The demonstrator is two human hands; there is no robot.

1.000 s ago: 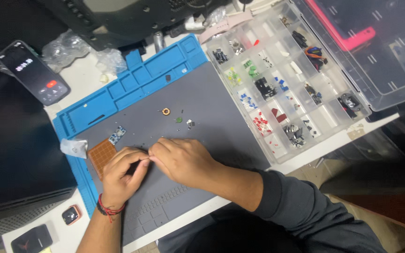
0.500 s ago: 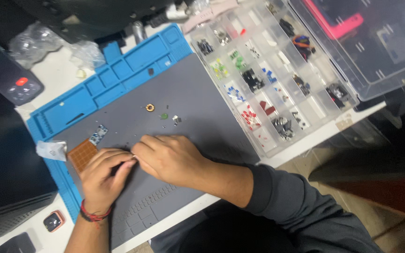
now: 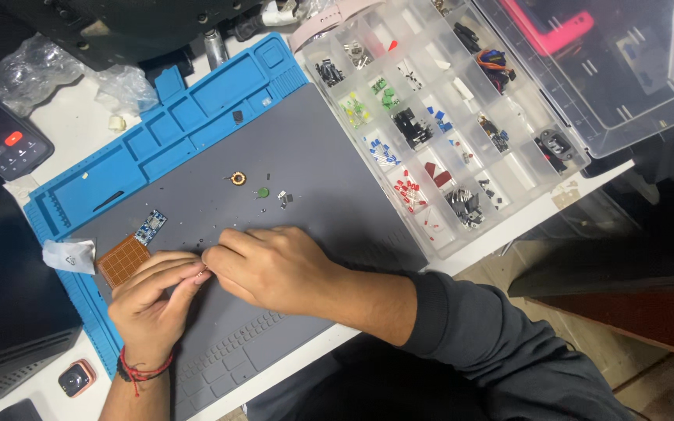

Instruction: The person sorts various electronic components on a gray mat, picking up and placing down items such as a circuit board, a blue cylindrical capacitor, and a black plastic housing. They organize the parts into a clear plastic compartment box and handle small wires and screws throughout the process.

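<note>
— Where were the hands at that moment?

— Both were low on the grey work mat [image 3: 337, 195], fingertips meeting. The left hand [image 3: 154, 300] was curled, its fingers bent inward toward the thumb, and the right hand [image 3: 274, 269] reached across to it with its fingers pinched together. Something very small sat between the two sets of fingertips — too small to name, perhaps a thin part or a lead.

— And the little boards?

— The brown perforated board [image 3: 123, 260] lay flat on the mat, just beside the left hand's knuckles, apparently bare. A small blue module [image 3: 150, 227] lay a little above it. Neither was in a hand.

— What else was out?

— A copper coil ring [image 3: 237, 178], a green disc part [image 3: 263, 192] and a couple of tiny dark pieces lay loose near the middle of the mat, well apart from the hands. The clear compartment box [image 3: 462, 125] stood open to the right, its cells holding sorted parts.

— So how far along did the work look?

— Early, by the look of it. Parts had been taken out and laid on the mat, but nothing could be seen fitted to the brown board, and the loose parts lay untouched. The fiddling with the tiny piece seemed to be the step in hand; the mounting looked to be left.
</note>
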